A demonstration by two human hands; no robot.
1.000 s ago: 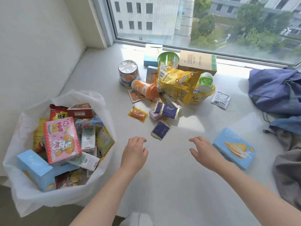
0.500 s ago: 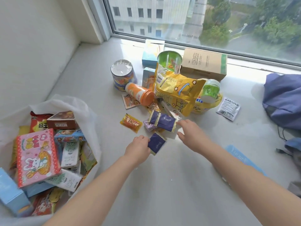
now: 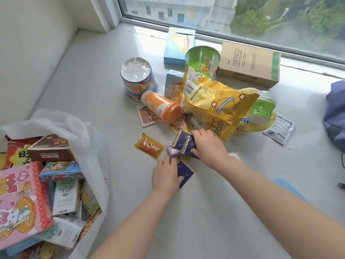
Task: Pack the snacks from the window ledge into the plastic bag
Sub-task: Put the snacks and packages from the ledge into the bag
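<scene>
My right hand (image 3: 209, 146) grips a dark purple snack packet with gold edges (image 3: 183, 144) near the middle of the white window ledge (image 3: 214, 212). My left hand (image 3: 165, 174) holds a second dark purple packet (image 3: 185, 173) just below it, thumb on its top. A small lilac packet (image 3: 172, 150) and an orange sachet (image 3: 150, 146) lie beside them. The white plastic bag (image 3: 87, 144) stands open at the left, filled with several boxes and packets. Behind the hands lies a pile with a yellow popcorn bag (image 3: 214, 103) and an orange bottle (image 3: 161, 107).
Two cup containers (image 3: 138, 77) (image 3: 203, 58), light blue boxes (image 3: 178, 45), a brown carton (image 3: 250, 62), a green-lidded tub (image 3: 261, 107) and a white sachet (image 3: 279, 129) sit near the window. Blue cloth (image 3: 335, 116) lies at the right edge. A light blue box (image 3: 285, 186) peeks from behind my right forearm.
Both hands reached forward from the bare ledge to the purple packets. My right hand took hold of the upper one, my left the lower one. The view tilted closer.
</scene>
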